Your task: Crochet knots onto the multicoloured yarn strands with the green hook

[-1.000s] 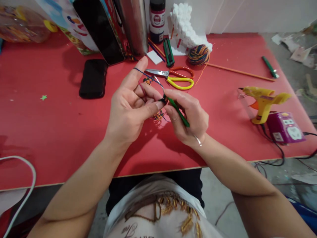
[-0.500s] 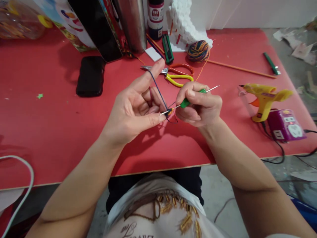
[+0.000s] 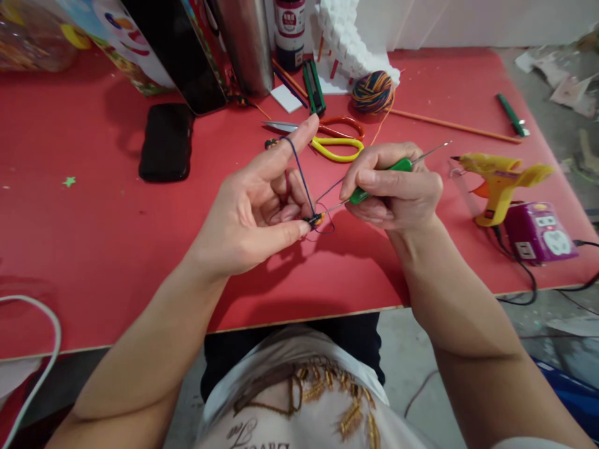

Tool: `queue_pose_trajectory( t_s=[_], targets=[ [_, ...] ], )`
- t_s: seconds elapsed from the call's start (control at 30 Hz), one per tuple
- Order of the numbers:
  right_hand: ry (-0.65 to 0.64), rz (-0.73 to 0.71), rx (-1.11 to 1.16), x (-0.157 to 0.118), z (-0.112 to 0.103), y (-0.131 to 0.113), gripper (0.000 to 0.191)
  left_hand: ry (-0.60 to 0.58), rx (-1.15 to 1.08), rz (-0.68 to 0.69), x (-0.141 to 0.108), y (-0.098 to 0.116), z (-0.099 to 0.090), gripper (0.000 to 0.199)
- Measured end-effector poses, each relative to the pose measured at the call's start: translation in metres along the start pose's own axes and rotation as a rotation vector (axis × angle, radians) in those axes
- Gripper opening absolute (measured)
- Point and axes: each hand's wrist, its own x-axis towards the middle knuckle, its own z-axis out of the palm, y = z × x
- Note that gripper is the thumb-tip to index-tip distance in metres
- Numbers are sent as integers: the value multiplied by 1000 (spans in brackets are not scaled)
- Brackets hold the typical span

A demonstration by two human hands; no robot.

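Note:
My left hand [image 3: 262,206] pinches a small dark and orange crocheted piece [image 3: 316,220] between thumb and fingers. Its index finger is raised, with dark blue yarn [image 3: 302,171] running over it down to the piece. My right hand [image 3: 393,187] is closed around the green handle of a double-ended crochet hook [image 3: 401,167]. One metal end points up to the right; the other reaches left to the edge of the piece. A thin loop of yarn hangs beside the piece.
Scissors [image 3: 337,149] and a multicoloured yarn ball [image 3: 373,92] lie beyond my hands. A yellow glue gun [image 3: 500,184] and purple box [image 3: 540,232] are at the right. A black phone [image 3: 166,143] lies left on the red table [image 3: 116,262].
My right hand has moved right with the hook, whose left end has drawn back from across the crocheted piece to its right edge. The view has shifted slightly.

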Motion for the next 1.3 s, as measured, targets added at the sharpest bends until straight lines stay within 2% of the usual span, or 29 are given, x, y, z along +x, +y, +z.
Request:
queue_pose_trajectory(
  t_s=[0.1,0.4,0.57,0.73,0.83,1.0,1.13,1.23,1.3],
  targets=[
    [2,-17,-4,0,-2,-1,15,11,12,-31,0,2,-1,87],
    [41,-25,-130,-2,-4,-7,15,-9,-15,4,3,-6,-3,90],
    [81,-54,-238,-6,-2,-12,12,18,40,-27,3,-5,-1,94],
    [106,-102,-359,-8,0,-14,11,48,92,0,6,-13,-3,85],
    [102,-157,-417,-10,4,-14,11,83,69,42,8,-19,-5,86],
    [90,-226,-532,-12,8,-12,13,176,30,-84,9,-27,-15,84],
    [113,-313,-551,-13,9,-4,8,167,-133,-43,12,-37,-27,88],
    [87,-359,-604,-16,13,4,9,181,-225,-143,14,-37,-32,83],
    [69,-440,-713,-17,17,12,11,204,-295,-219,15,-33,-33,77]
  ],
)
